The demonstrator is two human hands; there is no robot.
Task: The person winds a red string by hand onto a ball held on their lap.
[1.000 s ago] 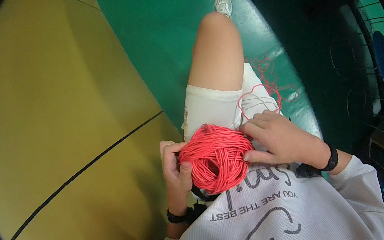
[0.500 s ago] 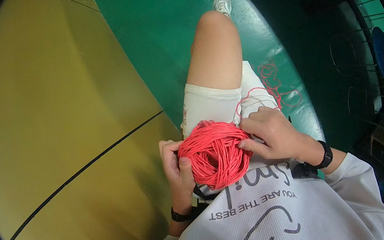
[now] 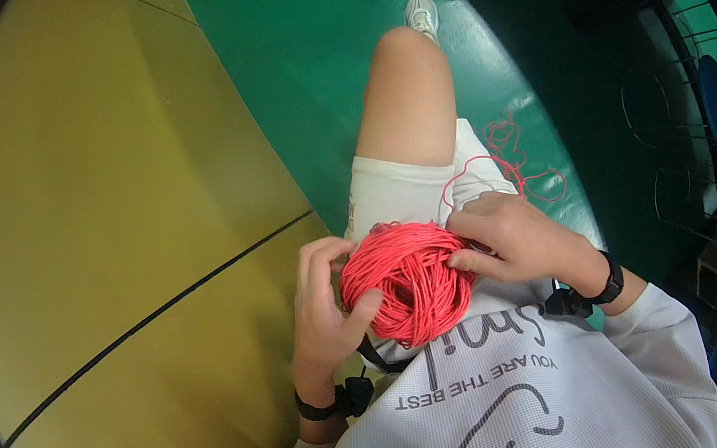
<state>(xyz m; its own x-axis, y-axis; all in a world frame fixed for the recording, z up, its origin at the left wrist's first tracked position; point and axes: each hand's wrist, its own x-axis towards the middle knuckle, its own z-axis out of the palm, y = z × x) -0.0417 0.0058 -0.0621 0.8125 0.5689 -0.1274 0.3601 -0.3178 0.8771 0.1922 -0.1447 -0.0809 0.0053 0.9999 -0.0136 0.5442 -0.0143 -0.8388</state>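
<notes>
A thick, round bundle of red cord (image 3: 406, 259) with a hollow in its middle rests against my lap. My right hand (image 3: 510, 235) grips its right edge, thumb on the near face. My left hand (image 3: 320, 305) is cupped loosely at the left edge, fingers and thumb apart, the thumb tip lying over the strands. From beside my right hand a single strand of cord (image 3: 472, 160) loops over the white shorts to a loose tangle of the same cord (image 3: 513, 164) at the right.
A yellow panel (image 3: 110, 198) with a black seam fills the left side. Beneath my outstretched leg is a glossy green floor (image 3: 306, 73). Blue round seats (image 3: 716, 102) on metal frames stand in the dark area at the far right. Both my wrists wear black bands.
My left hand has loosened, its fingers coming out from behind the cord bundle and spreading beside it. My right hand keeps its grip, and the bundle has shifted slightly right.
</notes>
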